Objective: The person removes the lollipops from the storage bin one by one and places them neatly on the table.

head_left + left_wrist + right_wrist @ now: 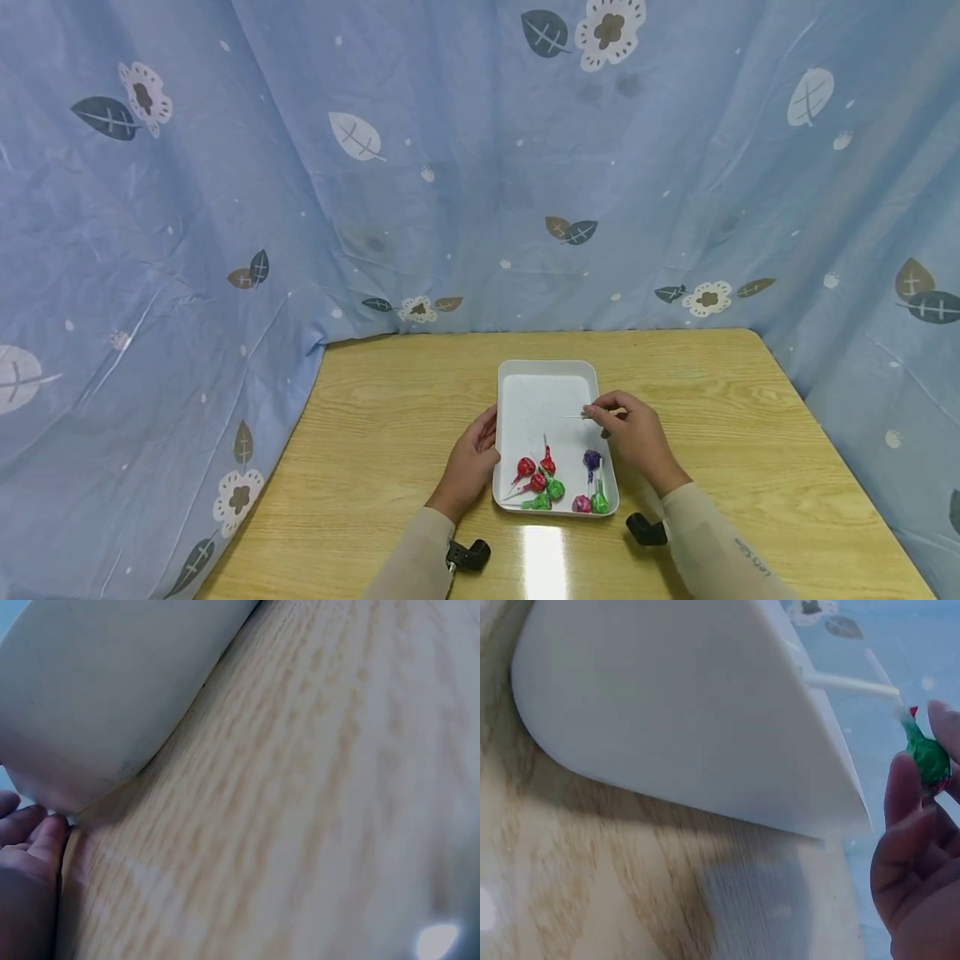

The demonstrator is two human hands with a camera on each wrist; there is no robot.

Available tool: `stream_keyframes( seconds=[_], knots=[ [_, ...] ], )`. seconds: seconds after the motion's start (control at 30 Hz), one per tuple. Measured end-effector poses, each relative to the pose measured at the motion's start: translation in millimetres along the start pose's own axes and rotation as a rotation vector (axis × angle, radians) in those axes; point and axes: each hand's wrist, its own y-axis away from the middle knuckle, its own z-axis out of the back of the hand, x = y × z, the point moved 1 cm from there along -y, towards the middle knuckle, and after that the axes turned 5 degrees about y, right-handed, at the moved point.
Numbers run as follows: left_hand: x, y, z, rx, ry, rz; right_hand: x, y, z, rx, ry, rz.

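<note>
A white tray [547, 392] lies on the table with several wrapped lollipops in it. Red lollipops [526, 467] and green ones [554, 489] are bunched at its near left. At the near right are a purple lollipop [592, 459], a pink one [581, 503] and a green one [599, 502]. My right hand [630, 429] pinches a green-wrapped lollipop [928, 759] by its head over the tray's right rim, its white stick pointing left. Against the tray's left wall rests my left hand [472, 458], fingers and thumb touching the side.
The wooden table [405, 400] spreads on both sides of the tray. Behind it and at the sides hangs a blue patterned curtain [465, 183]. Black wrist cameras [469, 555] are strapped to both forearms.
</note>
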Motion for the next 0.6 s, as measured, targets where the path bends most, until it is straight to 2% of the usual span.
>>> stream_keyframes(
  seconds=[0.2, 0.4, 0.6],
  knots=[
    [0.3, 0.8, 0.1, -0.003, 0.001, 0.002, -7, -3, 6, -0.039, -0.045, -0.042],
    [0.6, 0.4, 0.0, -0.001, -0.003, -0.002, -12, -3, 13, -0.035, -0.075, -0.067],
    [0.0, 0.5, 0.0, -0.006, -0.017, 0.002, -19, -9, 24, -0.073, -0.055, -0.082]
  ],
)
